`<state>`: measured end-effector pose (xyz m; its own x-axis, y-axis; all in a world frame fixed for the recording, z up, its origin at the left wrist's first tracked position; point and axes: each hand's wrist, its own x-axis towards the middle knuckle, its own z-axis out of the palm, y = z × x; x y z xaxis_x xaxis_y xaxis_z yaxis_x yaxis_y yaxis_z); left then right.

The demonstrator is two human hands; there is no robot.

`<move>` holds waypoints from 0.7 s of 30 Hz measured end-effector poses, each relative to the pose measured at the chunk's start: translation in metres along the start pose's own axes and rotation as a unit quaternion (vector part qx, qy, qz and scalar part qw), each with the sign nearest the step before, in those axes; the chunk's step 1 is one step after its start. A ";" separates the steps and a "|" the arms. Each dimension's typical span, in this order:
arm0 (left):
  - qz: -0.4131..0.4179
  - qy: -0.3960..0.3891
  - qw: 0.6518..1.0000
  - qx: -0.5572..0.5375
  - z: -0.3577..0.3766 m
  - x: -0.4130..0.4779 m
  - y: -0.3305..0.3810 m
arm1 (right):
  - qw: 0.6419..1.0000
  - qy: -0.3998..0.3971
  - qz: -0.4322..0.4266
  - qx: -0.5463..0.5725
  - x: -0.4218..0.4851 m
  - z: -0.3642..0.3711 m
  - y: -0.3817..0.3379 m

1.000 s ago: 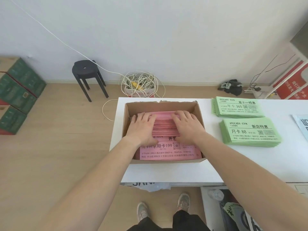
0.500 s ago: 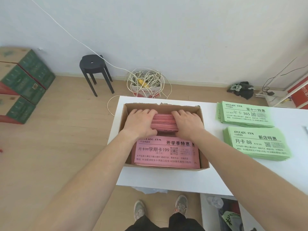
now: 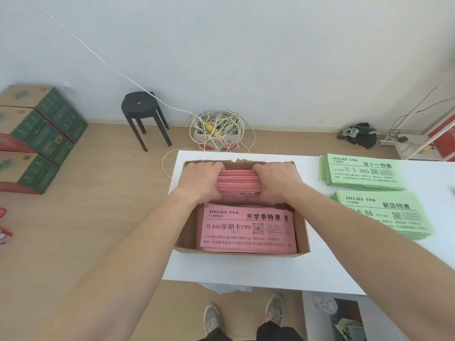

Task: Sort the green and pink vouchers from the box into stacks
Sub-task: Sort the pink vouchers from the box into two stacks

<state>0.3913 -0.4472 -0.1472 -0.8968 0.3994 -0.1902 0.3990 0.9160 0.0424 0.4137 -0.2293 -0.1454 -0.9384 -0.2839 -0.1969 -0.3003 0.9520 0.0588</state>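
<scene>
I observe left hand and right hand curled round the pink voucher bundle, one per end, at 12 o'clock inside the box. Two green stacks lie at the box's 3 o'clock.

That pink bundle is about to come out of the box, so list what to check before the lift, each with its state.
1. Grip of the left hand on the pink bundle: curled round its left end, ok.
2. Grip of the right hand: curled round the right end, ok.
3. Bundle all pink: visible edges are pink, ends hidden by the hands, cannot tell.
4. Way up out of the box: top open, ok.
5. The far green stack and near green stack lie right of the box, apart from it: ok.
6. Bare table in front of the box for a pink stack: ok.
</scene>
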 end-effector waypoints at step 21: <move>0.183 0.122 0.975 -0.026 -0.139 -0.022 0.107 | 0.981 0.072 0.178 -0.030 -0.155 -0.126 0.058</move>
<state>0.4273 -0.3526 -0.0026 -0.7170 0.6919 0.0851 0.6968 0.7081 0.1145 0.5203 -0.1450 0.0116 -0.9988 0.0476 -0.0140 0.0448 0.9865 0.1577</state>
